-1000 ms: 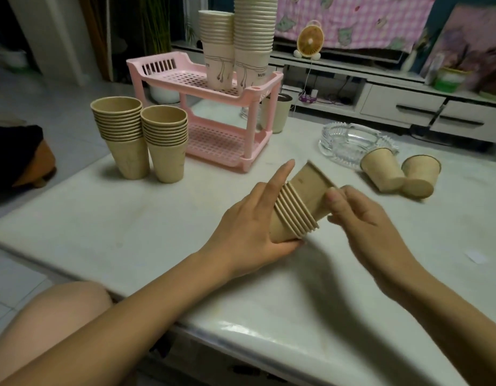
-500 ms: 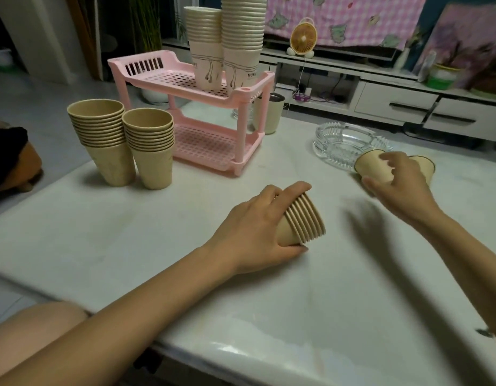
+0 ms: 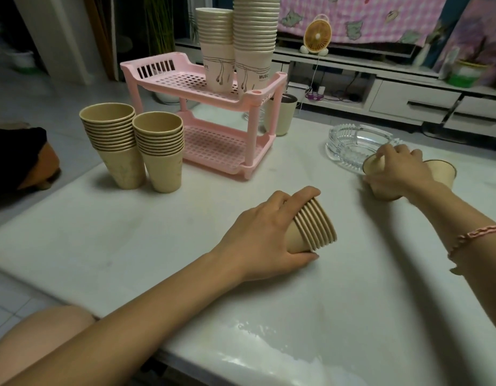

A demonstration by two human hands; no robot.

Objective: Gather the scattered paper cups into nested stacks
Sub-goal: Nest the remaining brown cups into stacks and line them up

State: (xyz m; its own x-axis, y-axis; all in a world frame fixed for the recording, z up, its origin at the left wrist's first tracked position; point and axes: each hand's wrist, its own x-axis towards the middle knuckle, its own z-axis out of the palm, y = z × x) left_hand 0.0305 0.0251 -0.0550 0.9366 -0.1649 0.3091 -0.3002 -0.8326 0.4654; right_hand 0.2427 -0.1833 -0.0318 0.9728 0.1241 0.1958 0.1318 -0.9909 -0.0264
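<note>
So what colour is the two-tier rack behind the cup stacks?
Pink, with perforated shelves; the rack shows clearly in the head view.

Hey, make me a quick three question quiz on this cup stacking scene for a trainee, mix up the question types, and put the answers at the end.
1. True or false: the left hand holds a nested stack of brown cups lying on its side on the table.
2. What is the right hand gripping? A) the glass ashtray B) a loose brown cup C) the pink rack
3. How many printed white cup stacks stand on the rack's top shelf?

Key: 1 true; 2 B; 3 two.
</note>
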